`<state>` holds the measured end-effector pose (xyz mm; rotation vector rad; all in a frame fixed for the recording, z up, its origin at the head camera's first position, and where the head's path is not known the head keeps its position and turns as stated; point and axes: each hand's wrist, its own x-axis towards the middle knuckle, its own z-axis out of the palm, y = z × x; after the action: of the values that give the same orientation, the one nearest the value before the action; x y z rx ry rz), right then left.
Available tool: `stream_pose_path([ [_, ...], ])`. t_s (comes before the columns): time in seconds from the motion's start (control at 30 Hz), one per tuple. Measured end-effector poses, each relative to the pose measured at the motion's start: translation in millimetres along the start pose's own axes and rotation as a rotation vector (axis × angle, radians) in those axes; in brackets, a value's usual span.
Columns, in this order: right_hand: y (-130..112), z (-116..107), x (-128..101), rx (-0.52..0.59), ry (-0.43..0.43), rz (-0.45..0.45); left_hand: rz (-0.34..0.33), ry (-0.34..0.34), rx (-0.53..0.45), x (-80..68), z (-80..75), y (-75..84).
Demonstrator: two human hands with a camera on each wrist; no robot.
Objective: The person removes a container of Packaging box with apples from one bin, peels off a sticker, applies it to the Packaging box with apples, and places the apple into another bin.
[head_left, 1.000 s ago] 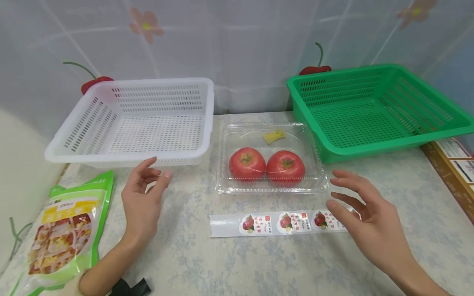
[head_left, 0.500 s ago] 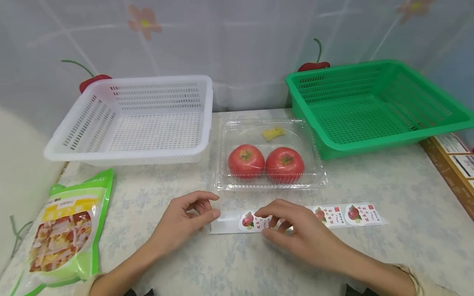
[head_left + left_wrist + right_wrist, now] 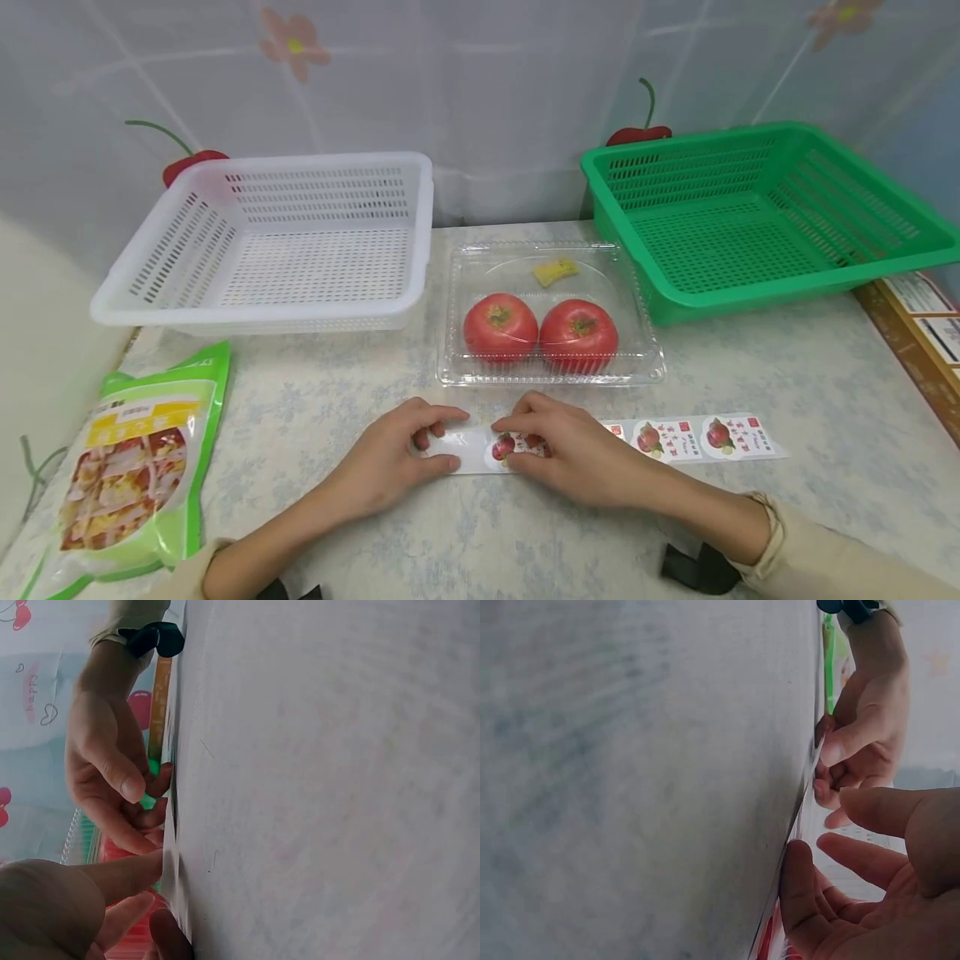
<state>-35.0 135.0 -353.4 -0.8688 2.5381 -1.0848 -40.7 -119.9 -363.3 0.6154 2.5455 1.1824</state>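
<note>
A strip of round apple stickers on shiny backing paper lies across the table in the head view. At its left end, my left hand pinches the backing between thumb and fingers; the right wrist view shows that end slightly raised. My right hand is over the leftmost sticker, fingers bent and some fingertips touching the strip. In the right wrist view its thumb stands off the paper. The palm hides the stickers in the middle. Just behind is a clear plastic box with two red apples inside.
A yellow packet shows at the box's back. A white basket stands back left, a green basket back right. A green food bag lies at the left; a brown-edged printed board lies under the green basket's right side.
Both hands have come inward and down to the strip, the right one from the far right. My left hand has taken hold of the left end.
</note>
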Motion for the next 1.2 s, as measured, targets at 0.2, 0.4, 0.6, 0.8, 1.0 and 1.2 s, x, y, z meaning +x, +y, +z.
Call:
stream_pose_path([
  [0.2,-2.4,3.4,2.9,-0.078,-0.022,-0.016,-0.006,-0.018,0.079,-0.9,-0.8,3.4],
  [0.4,-1.9,4.2,3.8,-0.080,-0.029,-0.025,-0.007,-0.060,0.104,-0.4,-3.6,3.6],
  [0.6,1.9,2.8,2.0,-0.020,-0.010,0.004,0.006,-0.096,0.126,0.1,-5.3,4.5],
  [0.8,1.8,2.4,0.8,-0.011,-0.008,0.028,0.011,-0.103,0.137,0.6,-5.4,4.6],
  [1.0,1.2,3.0,1.0,-0.006,0.002,0.017,0.027,-0.100,0.155,0.5,-5.3,4.2],
  [1.2,1.3,5.0,1.6,-0.023,0.013,0.043,0.021,-0.103,0.155,1.6,-4.2,3.7],
])
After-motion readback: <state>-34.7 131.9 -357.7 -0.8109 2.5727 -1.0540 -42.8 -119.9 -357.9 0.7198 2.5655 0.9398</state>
